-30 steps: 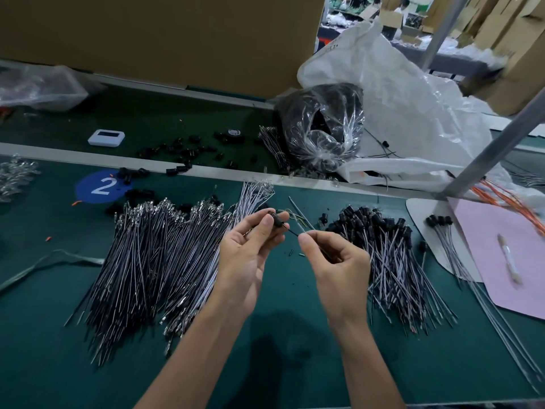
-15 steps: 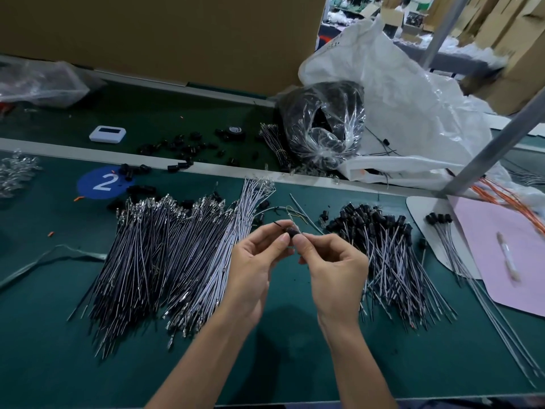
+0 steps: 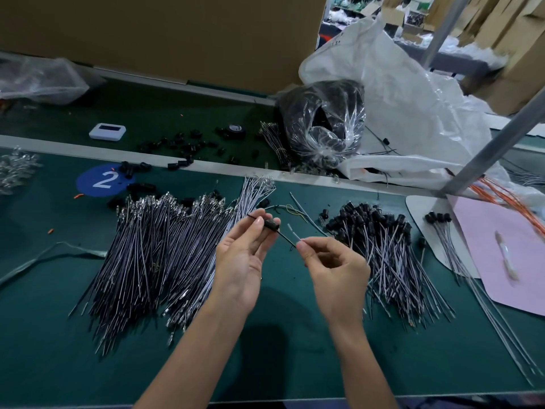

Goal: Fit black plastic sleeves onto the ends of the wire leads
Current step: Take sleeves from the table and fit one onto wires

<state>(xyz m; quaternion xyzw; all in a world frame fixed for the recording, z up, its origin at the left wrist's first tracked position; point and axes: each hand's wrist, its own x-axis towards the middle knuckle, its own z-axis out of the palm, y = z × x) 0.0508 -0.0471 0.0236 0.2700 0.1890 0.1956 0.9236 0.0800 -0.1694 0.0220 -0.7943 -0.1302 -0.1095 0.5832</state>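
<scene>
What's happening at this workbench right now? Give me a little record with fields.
left hand: pinches a black sleeve
right hand: pinches the wire lead that is threaded into the sleeve
pile on the left: bare leads, no sleeves on them
pile on the right: sleeved leads
surface: green table

A green bench [image 3: 295, 335] bears bare wire leads [image 3: 153, 255], sleeved leads [image 3: 383, 252], pink sheet [image 3: 501, 246].

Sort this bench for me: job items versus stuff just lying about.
Job: black sleeve pinched in left hand, wire lead pinched in right hand, unsleeved leads pile, sleeved leads pile, loose sleeves.
Lying about: white device, pink sheet, white bag, orange wires.
</scene>
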